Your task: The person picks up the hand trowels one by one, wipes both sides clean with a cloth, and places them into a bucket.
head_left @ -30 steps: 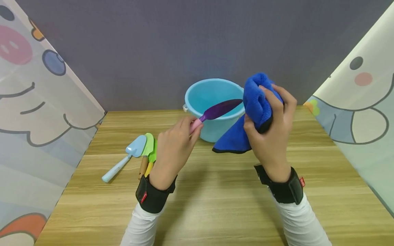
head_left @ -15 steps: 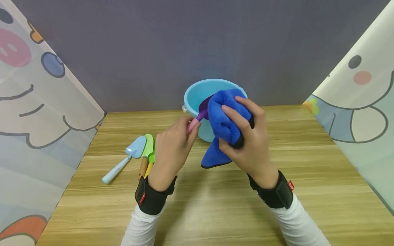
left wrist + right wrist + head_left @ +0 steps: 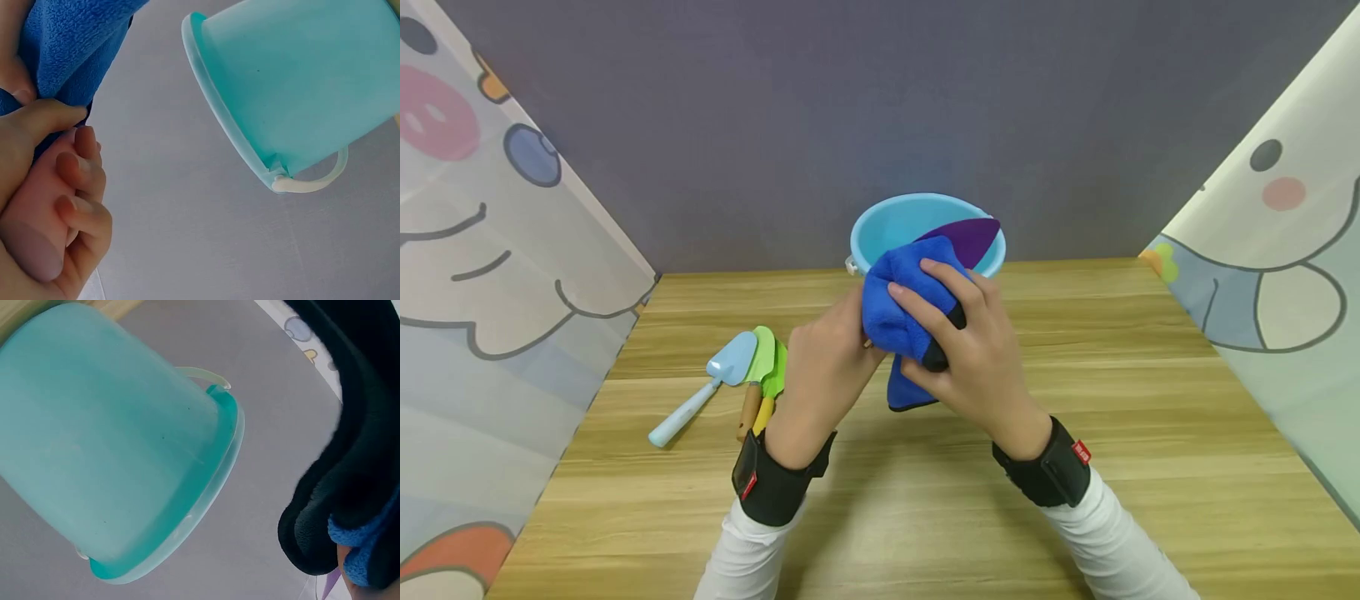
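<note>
Gray backing (image 3: 775, 125) and cartoon-printed side panels (image 3: 1270, 208) frame a wood-grain table (image 3: 1187, 467), where a person reaches forward with both forearms, white sleeves (image 3: 748, 550) ending at black wrist straps (image 3: 775, 483). The left hand (image 3: 820, 367), its back upward, curls its fingers around the pink handle (image 3: 37, 200) of a purple-bladed trowel (image 3: 977, 238), whose blade tip slants up to the right before a light blue bucket (image 3: 863, 237). The right hand (image 3: 981, 358) angles inward, fingers bent over a bunched blue cloth (image 3: 895, 300), which covers the trowel between handle and blade tip. The bucket stands upright beyond the hands. To the left, a light blue trowel (image 3: 730, 358) lies beside two green trowels (image 3: 763, 350).
</note>
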A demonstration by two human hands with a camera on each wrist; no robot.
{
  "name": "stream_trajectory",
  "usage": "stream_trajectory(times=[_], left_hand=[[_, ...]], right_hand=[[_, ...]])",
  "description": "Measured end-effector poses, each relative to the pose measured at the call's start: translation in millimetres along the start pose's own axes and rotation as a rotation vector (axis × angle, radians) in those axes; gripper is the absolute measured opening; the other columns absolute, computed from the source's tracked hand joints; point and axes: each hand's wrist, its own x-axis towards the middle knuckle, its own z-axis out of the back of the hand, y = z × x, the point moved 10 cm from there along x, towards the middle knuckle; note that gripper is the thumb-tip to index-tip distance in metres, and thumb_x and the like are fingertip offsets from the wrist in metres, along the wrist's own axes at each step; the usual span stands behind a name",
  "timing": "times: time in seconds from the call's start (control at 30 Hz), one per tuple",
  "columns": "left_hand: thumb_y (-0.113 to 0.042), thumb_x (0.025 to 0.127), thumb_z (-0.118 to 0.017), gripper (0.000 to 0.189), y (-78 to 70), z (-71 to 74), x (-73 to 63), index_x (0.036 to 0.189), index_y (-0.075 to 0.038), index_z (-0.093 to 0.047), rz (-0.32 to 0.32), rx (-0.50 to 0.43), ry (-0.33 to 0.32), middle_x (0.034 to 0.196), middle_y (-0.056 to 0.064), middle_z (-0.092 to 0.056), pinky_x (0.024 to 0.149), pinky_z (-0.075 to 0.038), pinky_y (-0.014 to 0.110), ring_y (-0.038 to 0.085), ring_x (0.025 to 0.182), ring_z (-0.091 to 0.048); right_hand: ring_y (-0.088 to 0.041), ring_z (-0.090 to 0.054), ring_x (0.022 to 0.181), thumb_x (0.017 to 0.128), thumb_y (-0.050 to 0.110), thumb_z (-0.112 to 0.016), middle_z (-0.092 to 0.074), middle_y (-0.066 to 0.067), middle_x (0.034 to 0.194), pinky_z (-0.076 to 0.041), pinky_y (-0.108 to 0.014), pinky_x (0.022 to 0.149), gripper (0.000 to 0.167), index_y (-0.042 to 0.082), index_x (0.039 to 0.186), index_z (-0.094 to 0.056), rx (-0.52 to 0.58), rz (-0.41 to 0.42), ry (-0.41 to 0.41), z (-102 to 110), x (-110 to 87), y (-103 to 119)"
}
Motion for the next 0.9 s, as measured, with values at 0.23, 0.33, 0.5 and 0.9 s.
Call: stream_trajectory(times=[0.23,0.33,0.5,0.9], left_hand=[[-0.020,0.095,-0.073,0.023,-3.8,2.2,0.9,0.109,-0.004,-0.064,-0.040,0.014,-0.027,0.067,0.004,-0.061,0.040,-0.041,0.032,0.015,0.045,-0.051],[-0.019,0.095,-0.073,0.020,-5.5,3.5,1.1,0.107,-0.004,-0.064,-0.048,0.026,-0.035,0.067,0.004,-0.061,0.039,-0.039,0.032,0.015,0.045,-0.050],[-0.018,0.094,-0.074,0.016,-7.8,4.8,0.8,0.094,-0.006,-0.062,-0.056,0.049,-0.043,0.061,0.002,-0.054,0.039,-0.035,0.030,0.014,0.044,-0.046],[-0.016,0.092,-0.074,0.026,-10.8,5.0,1.0,0.077,-0.010,-0.053,-0.068,0.085,-0.047,0.056,-0.002,-0.042,0.041,-0.024,0.026,0.010,0.043,-0.034]], right_hand=[[-0.045,-0.048,0.127,0.079,0.030,-0.075,-0.051,-0.021,0.144,-0.046,-0.056,0.102,0.060,0.018,0.137,-0.061,-0.016,-0.002,0.004,-0.8,-0.4,-0.2],[-0.045,-0.049,0.126,0.079,0.031,-0.075,-0.052,-0.020,0.143,-0.046,-0.055,0.102,0.060,0.018,0.136,-0.062,-0.016,-0.004,-0.001,-0.8,-0.6,-0.4],[-0.046,-0.050,0.126,0.077,0.030,-0.076,-0.053,-0.021,0.142,-0.045,-0.054,0.101,0.061,0.017,0.136,-0.063,-0.025,-0.003,-0.010,-1.1,-0.4,-0.2],[-0.043,-0.048,0.125,0.079,0.033,-0.074,-0.048,-0.020,0.144,-0.044,-0.054,0.100,0.061,0.017,0.137,-0.061,-0.037,-0.035,-0.011,-1.9,-1.4,-4.7]])
